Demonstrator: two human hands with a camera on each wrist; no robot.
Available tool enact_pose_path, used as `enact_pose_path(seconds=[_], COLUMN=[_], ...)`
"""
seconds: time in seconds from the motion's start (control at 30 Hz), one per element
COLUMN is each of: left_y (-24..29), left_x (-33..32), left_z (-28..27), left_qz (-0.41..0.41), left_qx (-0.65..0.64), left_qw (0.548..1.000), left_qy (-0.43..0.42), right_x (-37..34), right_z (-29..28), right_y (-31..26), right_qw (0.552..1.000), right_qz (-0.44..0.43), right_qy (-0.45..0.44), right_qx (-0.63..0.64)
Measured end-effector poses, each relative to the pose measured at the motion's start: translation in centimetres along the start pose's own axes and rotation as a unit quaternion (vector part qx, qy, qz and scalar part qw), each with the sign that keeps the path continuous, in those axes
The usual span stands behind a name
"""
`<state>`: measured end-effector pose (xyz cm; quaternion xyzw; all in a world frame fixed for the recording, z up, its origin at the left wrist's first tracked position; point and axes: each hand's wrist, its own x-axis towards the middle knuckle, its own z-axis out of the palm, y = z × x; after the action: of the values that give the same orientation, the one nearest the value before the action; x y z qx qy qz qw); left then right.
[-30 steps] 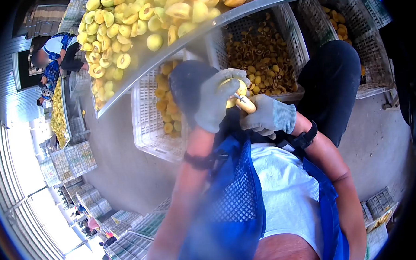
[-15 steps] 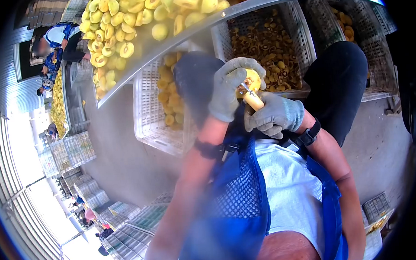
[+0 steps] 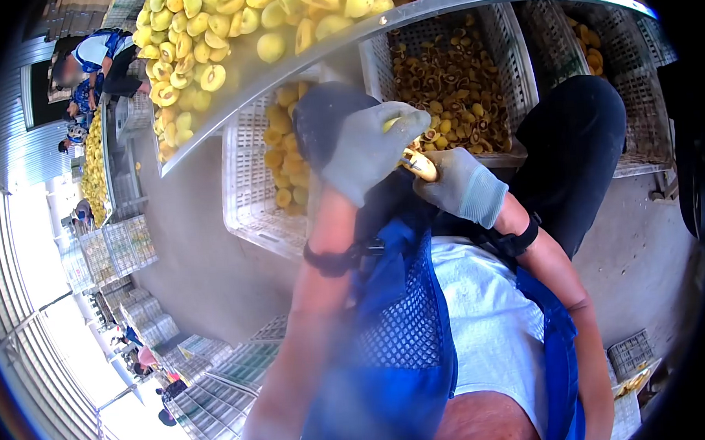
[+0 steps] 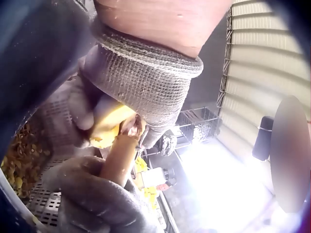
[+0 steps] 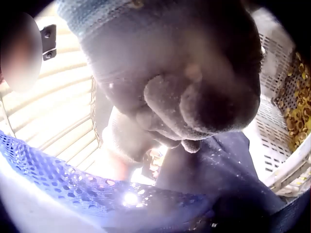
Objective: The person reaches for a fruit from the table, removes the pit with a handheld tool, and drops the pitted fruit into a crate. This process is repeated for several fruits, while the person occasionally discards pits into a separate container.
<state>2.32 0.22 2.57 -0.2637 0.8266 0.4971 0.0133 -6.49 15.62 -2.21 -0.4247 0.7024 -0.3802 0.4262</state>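
My gloved left hand (image 3: pixel 369 152) holds a yellow peach half (image 4: pixel 108 121), its fingers curled round the fruit and its back hiding most of it in the head view. The gloved right hand (image 3: pixel 463 185) grips a wooden-handled pitting tool (image 3: pixel 422 166). Its metal end lies right at the cut face of the peach, partly covered by the left hand. Seen from the left wrist, the pale handle (image 4: pixel 119 160) rises from the right fist toward the fruit. In the right wrist view the right glove (image 5: pixel 194 102) hides the tool.
A metal-edged table (image 3: pixel 283 73) heaped with peach halves (image 3: pixel 195 46) stands ahead. Below it are a white crate (image 3: pixel 246 217) of yellow halves and a crate (image 3: pixel 529 86) of brownish scraps, near my knees (image 3: pixel 581 131). Another person (image 3: pixel 101 54) works at far left.
The left hand has turned over the peach, so the cut face seen half a second ago is now mostly hidden. The right hand still holds the tool against the fruit.
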Motion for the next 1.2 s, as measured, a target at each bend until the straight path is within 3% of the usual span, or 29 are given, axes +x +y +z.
enact_pose_path(seconds=[0.1, 0.23, 0.27, 0.3, 0.37, 0.43, 0.5, 0.57, 0.6, 0.63, 0.77, 0.97, 1.07, 1.1, 1.2], left_y=[0.1, -2.7, -2.6, -2.5, -4.5, -4.4, -3.8, -6.2, -7.4, -8.0, -9.2, -10.9, -8.2, -8.9, -12.1], left_x=[-0.4, -0.8, -1.0, -1.3, -1.4, -2.1, -2.9, -2.4, -1.9, -1.4, 2.8, 11.5, 12.6, 12.7, 12.0], left_z=[-0.1, 0.2, -0.6, -1.4, -3.7, -5.8, -8.0, -11.1, -12.4, -13.4, -16.4, -16.8, -17.4, -17.6, -18.3], left_qz=[-0.017, 0.077, 0.005, -0.061, 0.061, 0.051, -0.004, -0.019, -0.023, -0.079, -0.108, -0.052, -0.152, -0.13, -0.073], left_qx=[0.026, -0.048, -0.2, -0.351, -0.154, -0.167, -0.325, -0.082, 0.039, 0.114, 0.201, 0.349, 0.353, 0.362, 0.078], left_qw=[0.999, 0.987, 0.97, 0.92, 0.953, 0.942, 0.904, 0.936, 0.93, 0.917, 0.903, 0.887, 0.897, 0.894, 0.96], left_qy=[0.024, 0.129, 0.137, 0.167, 0.254, 0.286, 0.278, 0.342, 0.366, 0.373, 0.364, 0.299, 0.218, 0.227, 0.259], right_x=[0.2, 0.6, 0.6, 0.4, 0.2, 0.2, 0.5, 0.6, 0.6, 0.7, 1.0, 1.5, 1.7, 1.8, 1.8], right_z=[-0.3, 0.3, 0.2, -0.4, -1.3, -1.4, -1.2, -1.0, -1.1, -1.2, -1.1, -1.1, -1.0, -1.0, -1.1], right_y=[-0.7, 0.4, 0.6, 0.7, 0.5, 0.3, 0.7, 0.8, 0.7, 0.4, 0.4, 0.7, 1.0, 0.9, 0.7], right_qw=[0.996, 0.989, 0.987, 0.992, 0.993, 0.996, 0.995, 0.995, 0.994, 0.994, 0.995, 0.992, 0.99, 0.99, 0.991], right_qz=[-0.002, 0.003, 0.005, 0.034, 0.076, 0.039, 0.035, 0.056, 0.067, 0.077, 0.078, 0.103, 0.119, 0.114, 0.112], right_qy=[0.021, 0.042, 0.048, 0.041, 0.035, 0.075, 0.088, 0.084, 0.083, 0.075, 0.059, 0.058, 0.061, 0.065, 0.068], right_qx=[-0.086, -0.144, -0.15, -0.114, -0.079, -0.04, -0.016, -0.01, -0.01, -0.008, -0.012, -0.038, -0.041, -0.041, -0.037])
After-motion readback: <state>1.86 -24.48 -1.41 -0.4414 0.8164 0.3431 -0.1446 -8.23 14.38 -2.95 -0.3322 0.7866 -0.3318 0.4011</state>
